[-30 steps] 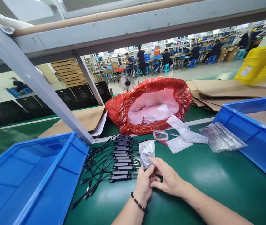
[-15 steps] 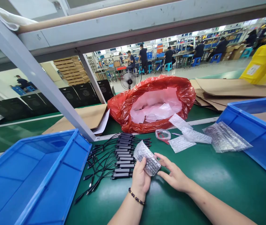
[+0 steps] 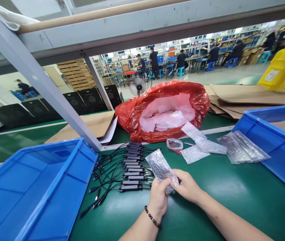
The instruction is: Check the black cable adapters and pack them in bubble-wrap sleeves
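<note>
A clear bubble wrap bag (image 3: 159, 164) is held over the green bench, tilted with its far end up and to the left. My left hand (image 3: 158, 196), with a beaded bracelet on the wrist, grips its lower part with the thumb on top. My right hand (image 3: 186, 184) pinches the bag's near right end. Whether anything is inside the bag I cannot tell. Just left of the hands lies a row of several black adapters with cables (image 3: 132, 174). Flat bubble wrap pieces (image 3: 195, 154) rest beyond my right hand.
A red plastic bag (image 3: 129, 115) with pale sheets inside stands at the back. Blue bins flank the bench, a left bin (image 3: 80, 160) and a right bin (image 3: 270, 134). A clear tape roll (image 3: 174, 144), more bubble bags (image 3: 242, 147) and cardboard (image 3: 253, 94) lie around. A slanted metal post (image 3: 49, 90) rises at left.
My right hand has closed on the near end of the bubble wrap bag, where its fingers were apart before. My left hand and the bag have shifted slightly right.
</note>
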Demonstrator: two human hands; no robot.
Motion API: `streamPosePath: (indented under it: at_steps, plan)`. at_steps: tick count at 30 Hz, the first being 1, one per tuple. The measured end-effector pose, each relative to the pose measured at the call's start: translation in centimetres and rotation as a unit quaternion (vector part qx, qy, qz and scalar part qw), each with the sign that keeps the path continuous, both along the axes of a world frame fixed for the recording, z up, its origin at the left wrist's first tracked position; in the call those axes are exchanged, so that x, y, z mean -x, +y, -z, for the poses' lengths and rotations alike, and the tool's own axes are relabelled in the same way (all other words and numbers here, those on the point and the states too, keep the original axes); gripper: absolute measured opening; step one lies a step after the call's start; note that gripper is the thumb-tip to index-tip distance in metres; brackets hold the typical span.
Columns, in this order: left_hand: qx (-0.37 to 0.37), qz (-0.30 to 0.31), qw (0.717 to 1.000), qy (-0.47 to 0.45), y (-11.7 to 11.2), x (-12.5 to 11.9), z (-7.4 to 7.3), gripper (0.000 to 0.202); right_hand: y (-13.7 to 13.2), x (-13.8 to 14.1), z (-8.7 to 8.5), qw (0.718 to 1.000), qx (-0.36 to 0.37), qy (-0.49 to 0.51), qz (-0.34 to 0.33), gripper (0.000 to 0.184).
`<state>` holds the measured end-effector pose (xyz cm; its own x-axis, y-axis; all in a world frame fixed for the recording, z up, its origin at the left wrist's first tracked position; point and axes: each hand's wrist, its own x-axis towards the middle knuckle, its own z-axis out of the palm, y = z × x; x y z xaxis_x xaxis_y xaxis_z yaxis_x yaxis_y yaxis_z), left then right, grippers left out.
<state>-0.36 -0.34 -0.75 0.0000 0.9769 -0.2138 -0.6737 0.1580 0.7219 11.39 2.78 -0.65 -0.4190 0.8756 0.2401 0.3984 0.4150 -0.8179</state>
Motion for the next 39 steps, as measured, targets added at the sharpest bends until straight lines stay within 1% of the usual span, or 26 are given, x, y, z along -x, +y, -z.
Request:
streamPosePath:
  at_steps: [2, 3, 6, 9, 11, 13, 15, 18, 22, 24, 26, 28, 30, 31, 33, 35, 36, 37, 39]
  plan:
    - [-0.012, -0.013, 0.999, 0.033, 0.1, 0.4, 0.0, 0.022, 0.2, -0.4, -0.6, 0.998, -0.009, 0.019, -0.062, 0.018]
    - [-0.016, -0.017, 0.998, 0.052, 0.2, 0.6, -0.1, 0.021, 0.3, -0.7, -1.0, 0.996, -0.005, 0.031, -0.082, 0.020]
    - [-0.020, -0.014, 0.994, 0.107, 0.3, 1.0, -0.3, 0.022, 0.7, -1.4, -1.6, 0.990, 0.032, 0.084, -0.105, 0.021]
    - [-0.015, 0.010, 0.989, 0.144, 0.3, 0.8, -0.6, 0.025, 1.0, -1.7, -1.5, 0.979, 0.087, 0.150, -0.110, 0.030]
    - [-0.013, 0.036, 0.986, 0.165, 0.2, 0.4, -0.8, 0.029, 1.1, -1.6, -1.2, 0.976, 0.113, 0.161, -0.091, 0.030]
    - [-0.013, 0.056, 0.981, 0.183, 0.1, 0.2, -0.7, 0.031, 1.1, -1.3, -1.0, 0.978, 0.124, 0.152, -0.067, 0.025]
    - [-0.016, 0.062, 0.978, 0.197, 0.0, 0.0, -0.6, 0.031, 0.9, -1.0, -1.0, 0.979, 0.126, 0.151, -0.057, 0.022]
    - [-0.023, 0.063, 0.975, 0.210, 0.1, 0.2, -0.2, 0.033, 0.6, -0.7, -1.3, 0.983, 0.101, 0.148, -0.037, 0.021]
    - [-0.028, 0.052, 0.971, 0.234, 0.3, 0.3, 0.4, 0.031, 0.2, -0.4, -1.5, 0.992, 0.058, 0.116, -0.013, 0.018]
    - [-0.022, 0.062, 0.970, 0.236, 0.2, 0.3, 0.5, 0.032, 0.2, -0.4, -1.5, 0.994, 0.048, 0.100, -0.005, 0.016]
    - [-0.005, 0.089, 0.970, 0.225, 0.2, 0.3, 0.7, 0.037, 0.4, -0.7, -1.6, 0.995, 0.034, 0.088, 0.030, 0.015]
    - [0.012, 0.114, 0.970, 0.214, 0.1, 0.3, 0.7, 0.041, 1.2, -1.7, -2.1, 0.992, 0.008, 0.074, 0.103, 0.016]
    - [0.019, 0.127, 0.969, 0.209, 0.1, 0.4, 0.7, 0.040, 2.5, -3.7, -2.7, 0.977, -0.036, 0.049, 0.204, 0.022]
    - [0.021, 0.132, 0.969, 0.210, 0.0, 0.4, 0.6, 0.039, 3.3, -5.0, -3.0, 0.964, -0.064, 0.030, 0.258, 0.024]
    - [0.024, 0.143, 0.966, 0.213, 0.0, 0.4, 0.3, 0.037, 5.2, -8.1, -3.5, 0.928, -0.127, -0.028, 0.350, 0.027]
    - [0.024, 0.154, 0.964, 0.216, -0.2, 0.4, 0.1, 0.036, 7.0, -11.3, -3.5, 0.877, -0.175, -0.103, 0.435, 0.026]
    - [0.023, 0.158, 0.963, 0.218, -0.2, 0.4, 0.0, 0.036, 7.8, -12.8, -3.3, 0.850, -0.187, -0.148, 0.469, 0.025]
    - [0.022, 0.163, 0.961, 0.220, -0.3, 0.4, -0.1, 0.036, 8.5, -14.0, -3.0, 0.826, -0.184, -0.195, 0.496, 0.025]
    - [0.019, 0.176, 0.958, 0.224, -0.4, 0.3, -0.1, 0.035, 9.5, -15.7, -2.1, 0.787, -0.129, -0.288, 0.530, 0.025]
